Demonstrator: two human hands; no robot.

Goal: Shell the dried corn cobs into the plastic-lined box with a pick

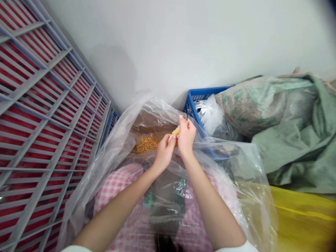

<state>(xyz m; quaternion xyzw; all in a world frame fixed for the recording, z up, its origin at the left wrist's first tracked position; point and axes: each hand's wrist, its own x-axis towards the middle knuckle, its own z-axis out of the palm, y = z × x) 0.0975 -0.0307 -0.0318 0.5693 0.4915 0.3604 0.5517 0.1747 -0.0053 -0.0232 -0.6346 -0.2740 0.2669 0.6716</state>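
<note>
You hold a yellow corn cob (174, 134) between your two hands, above the open mouth of a clear plastic bag (154, 112). Your left hand (164, 154) is curled almost closed around the cob's lower end. Your right hand (186, 136) is also nearly closed, with its fingers bent over the upper end, hiding most of the cob. A thin dark object (188, 113) sticks up just past your right fingertips, too small to make out. Just left of the cob, a heap of loose corn kernels (147, 144) lies on a brown liner (154, 122) inside the bag.

Pink gingham cloth (115, 189) shows beneath your forearms. Beyond the bag, a blue plastic crate (202, 94) holds a white plastic bag (208, 115) and stands near a white wall (183, 42). To your right, a green woven sack (265, 105) slumps above yellow plastic sheeting (301, 220). To your left stands a grey lattice rack (44, 105) with red behind its bars.
</note>
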